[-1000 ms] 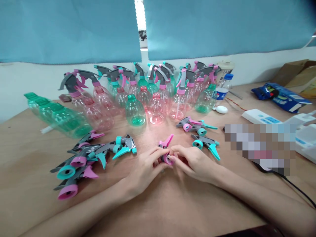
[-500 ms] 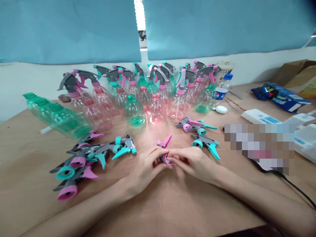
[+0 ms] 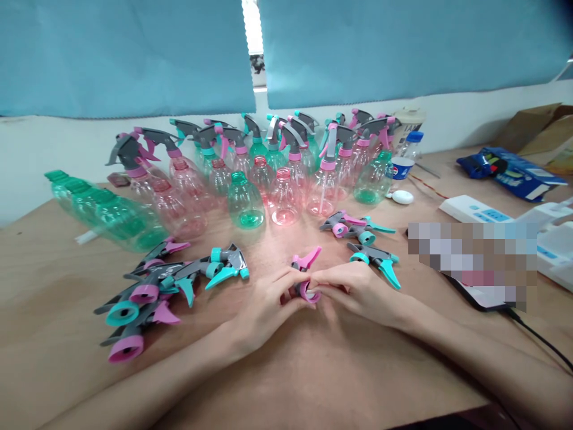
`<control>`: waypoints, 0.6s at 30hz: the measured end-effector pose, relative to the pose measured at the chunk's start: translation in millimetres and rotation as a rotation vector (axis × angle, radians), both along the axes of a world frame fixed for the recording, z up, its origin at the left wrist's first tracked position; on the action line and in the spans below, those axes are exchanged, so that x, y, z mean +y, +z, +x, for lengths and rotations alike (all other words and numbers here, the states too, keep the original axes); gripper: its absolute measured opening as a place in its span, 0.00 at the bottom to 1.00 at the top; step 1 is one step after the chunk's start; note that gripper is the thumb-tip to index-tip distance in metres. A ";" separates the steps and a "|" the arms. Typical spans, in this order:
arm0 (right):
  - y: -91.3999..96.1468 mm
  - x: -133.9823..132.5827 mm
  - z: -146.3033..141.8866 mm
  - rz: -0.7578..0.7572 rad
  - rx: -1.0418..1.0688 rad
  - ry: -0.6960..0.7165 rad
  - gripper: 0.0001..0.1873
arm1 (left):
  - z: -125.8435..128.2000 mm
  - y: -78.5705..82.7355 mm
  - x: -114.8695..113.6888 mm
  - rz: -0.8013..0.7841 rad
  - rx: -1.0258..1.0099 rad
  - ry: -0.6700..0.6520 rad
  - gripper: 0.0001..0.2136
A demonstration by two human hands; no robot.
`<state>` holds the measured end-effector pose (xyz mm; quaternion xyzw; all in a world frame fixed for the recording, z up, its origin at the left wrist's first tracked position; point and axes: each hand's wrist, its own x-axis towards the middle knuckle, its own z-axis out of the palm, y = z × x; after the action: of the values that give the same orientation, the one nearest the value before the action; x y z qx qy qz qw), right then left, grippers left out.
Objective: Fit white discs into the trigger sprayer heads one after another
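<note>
Near the table's middle, my left hand [image 3: 277, 301] is closed around a trigger spray head [image 3: 308, 258] with a grey body, a pink trigger and a pink collar. The collar's round opening faces me. My right hand [image 3: 358, 295] has its thumb and fingers pinched at that opening, on a small whitish piece [image 3: 310, 292] whose shape is mostly hidden. Left of my left hand lies a pile of loose spray heads [image 3: 156, 283] in pink, teal and grey. Several more spray heads [image 3: 371, 258] lie beyond my right hand.
Behind stand several pink and green spray bottles, some capped with spray heads, others open, like a green bottle [image 3: 246, 206] and a pink bottle [image 3: 285, 203]. At right are a phone [image 3: 474, 269] with a cable, a white power strip [image 3: 474, 209], a blue packet [image 3: 514, 173] and a drink bottle [image 3: 405, 161].
Both hands and the spray head have shifted slightly right in view, and the pink collar shows a little more openly. The right fingers stay pinched at its opening.
</note>
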<state>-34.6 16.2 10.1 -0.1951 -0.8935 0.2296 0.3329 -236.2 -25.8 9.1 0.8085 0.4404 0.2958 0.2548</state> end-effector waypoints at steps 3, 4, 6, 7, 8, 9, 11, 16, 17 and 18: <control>-3.1 -0.4 -1.0 0.083 0.015 -0.017 0.12 | 1.4 3.1 -0.9 0.059 0.002 0.006 0.10; -4.0 -1.0 -1.7 0.123 0.031 -0.021 0.12 | 1.7 4.3 -1.1 0.094 0.002 0.014 0.10; -4.4 -2.4 -3.0 0.190 0.077 -0.026 0.10 | 1.6 6.2 -1.1 0.151 0.007 0.031 0.10; -3.6 -3.2 -3.1 0.208 0.098 -0.033 0.10 | 1.1 6.7 -0.9 0.157 0.007 0.045 0.11; -2.1 -4.0 -2.9 0.211 0.111 -0.045 0.09 | 0.3 6.8 -0.4 0.144 0.004 0.068 0.12; 0.0 -4.6 -2.2 0.206 0.125 -0.066 0.08 | -0.6 6.6 0.1 0.120 -0.002 0.097 0.13; 5.0 -5.4 0.2 0.215 0.171 -0.130 0.07 | -2.3 5.7 1.4 0.061 -0.023 0.151 0.14; 8.9 -6.5 3.3 0.301 0.250 -0.183 0.05 | -3.1 3.6 2.7 0.041 -0.042 0.120 0.15; 7.4 -6.9 2.5 0.303 0.246 -0.169 0.05 | -2.7 3.4 2.6 0.055 -0.038 0.111 0.16; 5.4 -7.4 1.3 0.308 0.241 -0.157 0.05 | -2.4 3.3 2.5 0.070 -0.036 0.103 0.16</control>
<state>-33.2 8.8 15.5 -0.1822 -0.8538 0.0853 0.4802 -238.6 -23.2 12.4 0.7879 0.4660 0.3382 0.2185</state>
